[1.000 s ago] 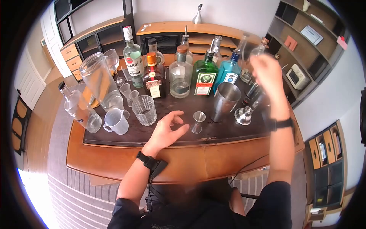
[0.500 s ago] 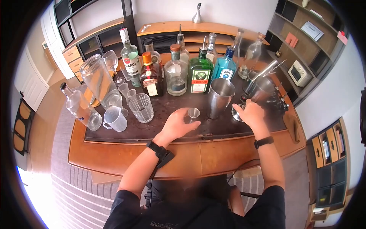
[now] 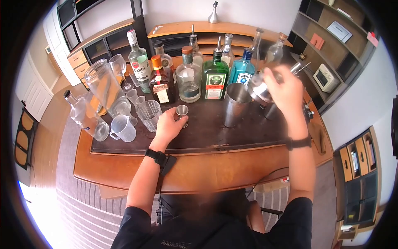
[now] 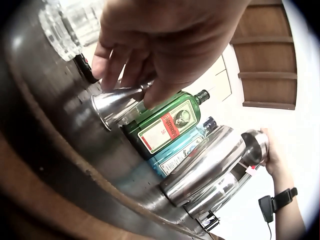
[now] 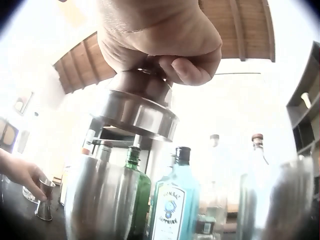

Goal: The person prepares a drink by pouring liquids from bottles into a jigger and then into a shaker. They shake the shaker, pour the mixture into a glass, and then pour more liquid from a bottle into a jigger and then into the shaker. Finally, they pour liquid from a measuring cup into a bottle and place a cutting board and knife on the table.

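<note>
My left hand (image 3: 168,126) pinches a steel double-ended jigger (image 3: 182,112) between fingers and thumb, just right of the cut-glass tumbler (image 3: 148,115). The left wrist view shows the jigger (image 4: 112,106) gripped near its waist, its wide mouth close to the dark table top. My right hand (image 3: 284,89) is raised and holds a metal cocktail shaker top (image 3: 260,90) from above. In the right wrist view the shaker top (image 5: 135,112) hangs above and beside the rim of the steel shaker tin (image 5: 100,200). That tin stands upright on the table, mouth up.
Behind the tin stand a green Jägermeister bottle (image 3: 215,79), a blue Bombay bottle (image 3: 241,70) and several other bottles. On the left are a plastic measuring jug (image 3: 123,129), a large glass jar (image 3: 103,89) and a clear bottle (image 3: 88,118). A leather edge (image 3: 199,172) borders the table's front.
My left hand has taken the jigger and moved it left, toward the tumbler. My right hand first came down to the shaker top, then lifted it up beside the tin.
</note>
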`<action>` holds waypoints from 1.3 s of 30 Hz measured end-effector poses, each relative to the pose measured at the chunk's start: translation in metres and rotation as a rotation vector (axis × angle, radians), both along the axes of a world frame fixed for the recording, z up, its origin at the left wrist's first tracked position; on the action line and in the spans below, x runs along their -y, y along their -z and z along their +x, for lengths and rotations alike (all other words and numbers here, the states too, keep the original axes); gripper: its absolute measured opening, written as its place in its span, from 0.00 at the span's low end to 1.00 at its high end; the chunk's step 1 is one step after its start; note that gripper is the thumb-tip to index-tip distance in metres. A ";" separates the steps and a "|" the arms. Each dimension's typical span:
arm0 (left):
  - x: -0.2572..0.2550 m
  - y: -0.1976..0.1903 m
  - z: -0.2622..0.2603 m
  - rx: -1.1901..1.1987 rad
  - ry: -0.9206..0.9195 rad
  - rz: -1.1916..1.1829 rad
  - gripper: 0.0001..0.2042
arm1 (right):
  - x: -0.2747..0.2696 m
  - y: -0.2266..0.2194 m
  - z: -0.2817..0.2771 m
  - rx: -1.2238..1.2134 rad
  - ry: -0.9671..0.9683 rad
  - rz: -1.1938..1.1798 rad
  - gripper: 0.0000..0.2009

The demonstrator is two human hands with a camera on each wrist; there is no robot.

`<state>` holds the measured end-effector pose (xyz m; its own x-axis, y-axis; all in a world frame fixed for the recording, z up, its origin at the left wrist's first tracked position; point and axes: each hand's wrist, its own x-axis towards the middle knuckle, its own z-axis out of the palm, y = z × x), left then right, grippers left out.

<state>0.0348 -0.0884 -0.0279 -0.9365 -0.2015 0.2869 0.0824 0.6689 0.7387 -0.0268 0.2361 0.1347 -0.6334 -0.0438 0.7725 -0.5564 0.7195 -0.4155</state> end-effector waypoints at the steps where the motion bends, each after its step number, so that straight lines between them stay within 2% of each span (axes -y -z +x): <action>1: -0.002 -0.002 0.001 0.019 -0.003 0.015 0.13 | 0.009 -0.007 -0.001 0.048 -0.030 0.040 0.17; 5: -0.004 -0.002 0.000 0.045 -0.012 0.041 0.12 | 0.044 -0.008 -0.009 0.119 -0.090 0.141 0.19; 10: -0.002 0.001 0.000 0.058 -0.007 0.086 0.12 | 0.051 0.015 -0.024 0.089 -0.085 0.268 0.18; 16: -0.001 0.005 -0.001 0.051 -0.006 0.118 0.12 | 0.048 0.015 -0.028 0.193 -0.151 0.170 0.18; 19: 0.001 0.007 -0.001 0.056 0.003 0.144 0.12 | 0.049 0.027 -0.034 0.167 -0.208 0.041 0.18; 25: 0.001 0.006 0.000 0.057 0.016 0.115 0.12 | 0.051 0.014 -0.035 0.274 -0.191 0.207 0.18; 29: 0.003 0.008 -0.002 0.067 0.026 0.138 0.13 | 0.053 0.007 -0.032 0.420 -0.183 0.207 0.17; 36: 0.001 0.004 0.001 0.067 0.034 0.163 0.12 | 0.049 0.017 -0.038 0.338 -0.112 0.212 0.19; 39: 0.004 0.010 -0.001 0.082 0.048 0.202 0.12 | 0.049 0.018 -0.020 0.306 -0.169 0.013 0.19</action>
<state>0.0338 -0.0920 -0.0376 -0.9650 -0.2015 0.1678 0.0449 0.5035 0.8628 -0.0467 0.1872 0.1167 -0.8188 -0.1765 0.5463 -0.5189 0.6345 -0.5729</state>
